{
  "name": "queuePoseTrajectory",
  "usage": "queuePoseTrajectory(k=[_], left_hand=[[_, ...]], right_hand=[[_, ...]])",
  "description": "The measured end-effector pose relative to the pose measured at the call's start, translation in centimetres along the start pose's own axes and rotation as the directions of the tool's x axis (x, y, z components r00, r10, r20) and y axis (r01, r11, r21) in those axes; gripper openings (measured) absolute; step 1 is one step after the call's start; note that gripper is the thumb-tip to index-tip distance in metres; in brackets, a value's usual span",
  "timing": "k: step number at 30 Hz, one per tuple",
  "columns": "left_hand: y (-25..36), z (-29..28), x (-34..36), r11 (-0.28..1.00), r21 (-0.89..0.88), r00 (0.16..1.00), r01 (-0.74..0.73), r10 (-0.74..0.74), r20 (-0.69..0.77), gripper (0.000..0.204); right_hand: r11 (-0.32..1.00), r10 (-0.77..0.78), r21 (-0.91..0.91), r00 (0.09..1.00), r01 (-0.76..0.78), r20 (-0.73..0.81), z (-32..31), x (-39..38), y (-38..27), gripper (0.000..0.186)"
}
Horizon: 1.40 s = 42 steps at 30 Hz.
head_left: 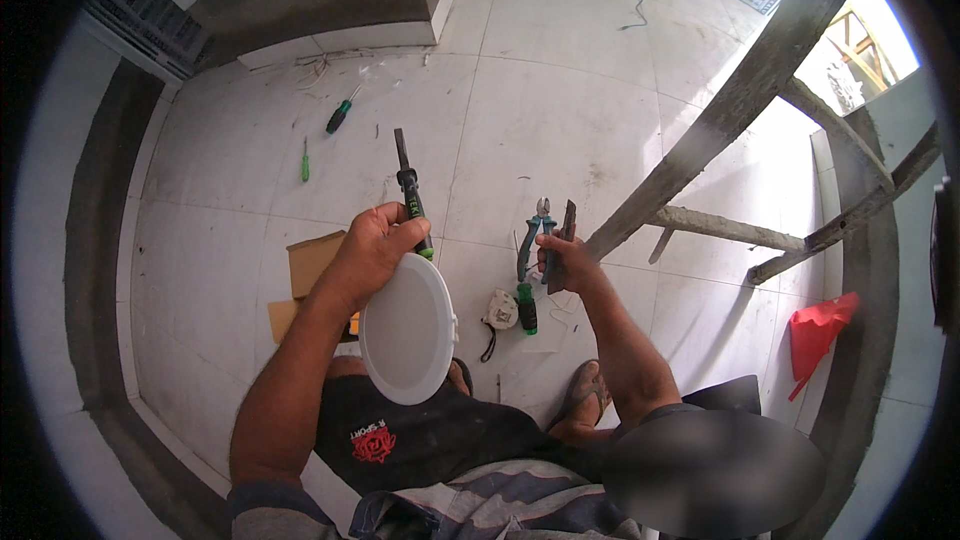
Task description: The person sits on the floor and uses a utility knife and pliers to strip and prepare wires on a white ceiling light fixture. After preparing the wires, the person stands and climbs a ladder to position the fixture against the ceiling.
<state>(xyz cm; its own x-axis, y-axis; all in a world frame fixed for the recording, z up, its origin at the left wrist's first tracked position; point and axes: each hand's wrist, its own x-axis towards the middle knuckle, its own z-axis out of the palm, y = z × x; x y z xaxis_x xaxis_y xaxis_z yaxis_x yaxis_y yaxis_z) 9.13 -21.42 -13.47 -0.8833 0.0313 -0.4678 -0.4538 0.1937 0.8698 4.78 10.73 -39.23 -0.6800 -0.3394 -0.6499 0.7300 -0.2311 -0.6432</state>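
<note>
My left hand [372,252] is closed around the green-and-black handle of a tool [414,208] with a flat dark blade, like a chisel, pointing away from me. Just below that hand a round white panel light [408,332] sits tilted above my lap; what supports it is hidden. My right hand [570,262] is closed on a dark, flat, narrow tool [569,217] whose kind I cannot make out. Beside its thumb are blue-grey pliers [525,248], jaws pointing away. A green-and-black screwdriver handle [527,310] and a white tape measure [501,309] lie close by.
On the floor at far left lie a screwdriver [341,115] and a small green screwdriver [305,161]. An open cardboard box [312,265] is beside my left forearm. A wooden ladder-like frame [700,140] rises at right. A red cloth-like piece [820,335] lies by the right wall.
</note>
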Motion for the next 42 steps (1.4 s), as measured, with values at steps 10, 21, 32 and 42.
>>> queuePoseTrajectory(k=[10, 21, 32, 42], left_hand=[[-1.1, -1.7, 0.8, 0.998, 0.012, 0.998, -0.062, 0.062, -0.026, 0.017], [1.0, -2.9, 3.4, 0.992, 0.089, 0.994, -0.09, 0.094, -0.05, 0.022], [-1.5, -3.2, 14.8, 0.995, 0.012, 0.994, 0.103, -0.102, -0.034, 0.02], [0.6, -6.2, 14.9, 0.998, 0.043, 0.994, 0.046, -0.05, 0.094, 0.022]], right_hand=[[0.983, -0.124, 0.155, 0.973, 0.095, 0.195, 4.9, -2.4, -4.8, 0.033], [0.922, -0.306, -0.132, 0.896, 0.363, 0.323, 12.7, -0.9, -12.0, 0.044], [0.675, -0.229, -0.72, 0.973, 0.163, 0.005, 5.2, 8.7, -12.0, 0.041], [0.951, -0.128, -0.275, 0.99, 0.142, 0.065, 10.3, 10.1, -11.1, 0.04]])
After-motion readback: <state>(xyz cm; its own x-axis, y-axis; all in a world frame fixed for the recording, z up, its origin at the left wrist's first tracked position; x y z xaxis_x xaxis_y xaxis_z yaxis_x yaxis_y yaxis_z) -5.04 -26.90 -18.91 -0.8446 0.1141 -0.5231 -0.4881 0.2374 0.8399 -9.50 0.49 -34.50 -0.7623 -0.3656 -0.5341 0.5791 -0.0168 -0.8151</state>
